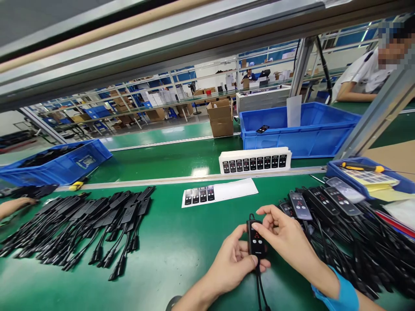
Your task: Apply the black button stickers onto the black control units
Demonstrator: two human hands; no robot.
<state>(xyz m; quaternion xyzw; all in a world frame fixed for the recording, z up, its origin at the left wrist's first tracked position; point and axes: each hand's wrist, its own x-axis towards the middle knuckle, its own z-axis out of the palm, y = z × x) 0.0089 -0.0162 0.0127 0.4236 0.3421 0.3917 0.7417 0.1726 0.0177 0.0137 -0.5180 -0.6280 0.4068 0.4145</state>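
Note:
A small black wired controller (256, 237) stands nearly upright between my hands, its front showing a dark label with red marks and two pale buttons. A loop sticks up at its top, and two cables hang below. My left hand (231, 259) is closed around its lower part and left side. My right hand (285, 237), with a blue band at the wrist, presses its thumb on the upper front, the other fingers curled beside it. Behind them lies a white label sheet (235, 191) with several black labels at its left end. Labelled controllers (320, 201) are heaped at my right.
Controllers with cables (97, 211) cover the left bench, where another person's hand (16, 207) reaches in. A stack of label sheets (256, 160) stands before a blue bin (292, 138). A screwdriver (363, 166) lies on a blue tray (346, 175). A metal post (379, 108) rises at right.

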